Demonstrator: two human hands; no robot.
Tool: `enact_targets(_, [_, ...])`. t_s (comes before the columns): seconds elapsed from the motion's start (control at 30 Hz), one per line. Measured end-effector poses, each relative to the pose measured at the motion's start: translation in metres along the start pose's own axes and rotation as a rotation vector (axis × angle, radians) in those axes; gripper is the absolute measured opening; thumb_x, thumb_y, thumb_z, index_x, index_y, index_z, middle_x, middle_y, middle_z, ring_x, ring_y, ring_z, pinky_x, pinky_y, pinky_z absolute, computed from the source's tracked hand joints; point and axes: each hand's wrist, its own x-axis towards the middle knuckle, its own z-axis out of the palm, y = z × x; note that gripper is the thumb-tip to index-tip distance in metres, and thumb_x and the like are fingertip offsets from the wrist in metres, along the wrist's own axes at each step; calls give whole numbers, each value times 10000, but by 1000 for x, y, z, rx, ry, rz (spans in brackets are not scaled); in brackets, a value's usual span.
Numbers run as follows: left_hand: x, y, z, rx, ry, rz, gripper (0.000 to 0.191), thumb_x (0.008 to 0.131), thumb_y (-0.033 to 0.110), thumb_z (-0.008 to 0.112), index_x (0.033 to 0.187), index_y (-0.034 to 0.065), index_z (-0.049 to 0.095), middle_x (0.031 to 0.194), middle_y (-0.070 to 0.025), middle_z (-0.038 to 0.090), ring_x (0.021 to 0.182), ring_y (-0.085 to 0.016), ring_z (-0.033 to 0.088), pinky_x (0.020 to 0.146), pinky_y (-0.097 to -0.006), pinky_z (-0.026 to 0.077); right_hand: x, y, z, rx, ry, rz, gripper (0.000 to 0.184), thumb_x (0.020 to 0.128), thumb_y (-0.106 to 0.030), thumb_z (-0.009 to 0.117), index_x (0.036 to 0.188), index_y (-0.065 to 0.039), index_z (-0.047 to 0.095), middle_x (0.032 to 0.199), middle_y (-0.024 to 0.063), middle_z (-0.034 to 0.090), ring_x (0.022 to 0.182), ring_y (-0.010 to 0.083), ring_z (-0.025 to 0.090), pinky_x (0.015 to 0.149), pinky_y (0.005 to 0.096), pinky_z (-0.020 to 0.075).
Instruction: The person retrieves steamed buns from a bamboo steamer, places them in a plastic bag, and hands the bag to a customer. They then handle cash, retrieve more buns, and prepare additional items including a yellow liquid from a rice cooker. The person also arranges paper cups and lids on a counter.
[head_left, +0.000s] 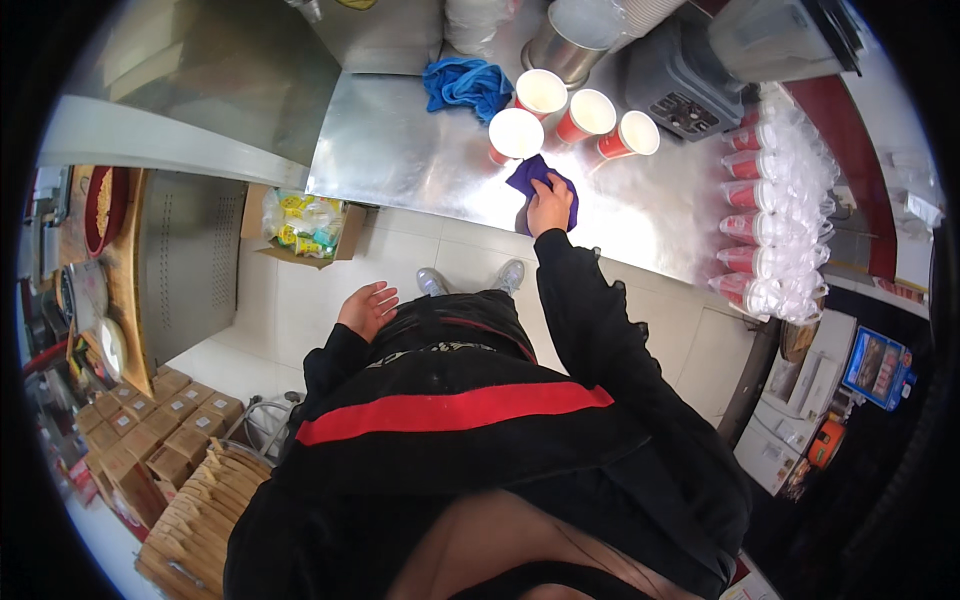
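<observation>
My right hand presses a dark purple cloth onto the steel counter, close to its front edge. Just beyond the cloth stand several red paper cups with white rims, upright and uncovered. A crumpled blue cloth lies to the left of the cups. My left hand hangs in front of my body, away from the counter, palm partly up with fingers apart and nothing in it.
Plastic-wrapped red cups line the counter's right end. A grey blender base and a metal container stand at the back. An opened cardboard box sits on the floor at left. Stacked cartons are at lower left.
</observation>
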Motion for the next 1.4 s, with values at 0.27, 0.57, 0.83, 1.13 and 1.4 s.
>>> enact_targets(0.27, [-10,-1,-20,-39,35,20,346,873,270,467,1133,42,460,1096,-133,554,975,-246,538,838,-375,432,-26,-35,2,-196,-113,-36,315,748,-96,557,1055,-153,598,1162,140,443,1022,354,433,802,402,441])
enact_targets(0.57, [-23,5,-61,-179,47,160,342,880,281,438,1127,46,446,1083,-123,556,983,-242,529,827,-377,424,6,-149,33,540,-160,-155,270,772,-97,550,1025,-42,626,1030,187,579,950,305,540,848,355,423])
enact_targets(0.83, [-40,-23,-115,-360,159,210,324,864,288,446,1100,66,455,1041,-101,567,956,-233,536,824,-393,418,49,-210,97,-173,-471,-217,553,848,-340,482,1355,-198,315,1429,145,227,1294,379,221,1019,528,220])
enact_targets(1.13, [-81,-51,-101,-555,303,266,315,854,263,483,1091,57,468,996,-85,576,903,-212,552,793,-358,442,116,-276,177,-264,-418,-465,475,860,-315,474,1319,-238,378,1456,63,192,1318,312,201,1008,537,206])
enact_targets(1.4, [-121,-123,-174,-821,641,398,295,853,267,504,1081,79,492,962,-67,586,807,-187,567,689,-341,466,89,-279,151,-444,-392,-647,473,820,-264,452,1282,-163,430,1352,185,345,1226,338,354,984,454,317])
